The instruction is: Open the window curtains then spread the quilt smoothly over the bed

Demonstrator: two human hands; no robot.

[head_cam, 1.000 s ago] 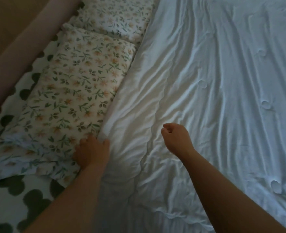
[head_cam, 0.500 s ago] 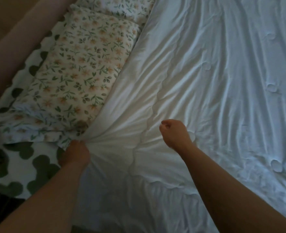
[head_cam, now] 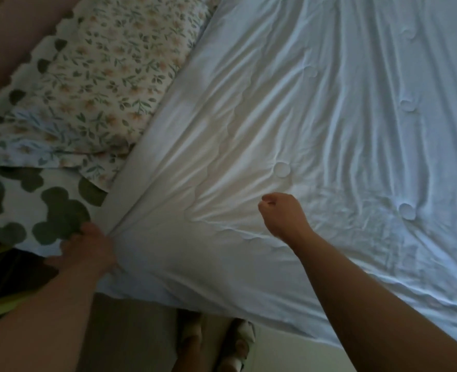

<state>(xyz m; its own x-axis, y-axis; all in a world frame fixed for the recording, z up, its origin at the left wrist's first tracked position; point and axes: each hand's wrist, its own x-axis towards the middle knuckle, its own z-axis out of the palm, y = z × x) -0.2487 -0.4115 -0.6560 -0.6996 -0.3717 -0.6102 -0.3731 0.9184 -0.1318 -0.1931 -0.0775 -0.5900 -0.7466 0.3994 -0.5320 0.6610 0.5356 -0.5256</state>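
Now, on the head camera: your left hand (head_cam: 87, 248) grips the quilt (head_cam: 329, 103) by its corner, having dragged it off the floral pillow (head_cam: 109, 76) toward the edge of the bed (head_cam: 20, 189). Your right hand (head_cam: 281, 216) hovers clenched, seemingly empty. Wrinkles remain; smoothing looks unfinished.

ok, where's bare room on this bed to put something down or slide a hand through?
Biggest free patch: the quilt beyond and right of the right hand, wrinkled but bare. Smaller one: the spotted sheet between the pillow and the left hand. Crowded: the pillow fills the upper left, and the left hand grips the bunched quilt corner.
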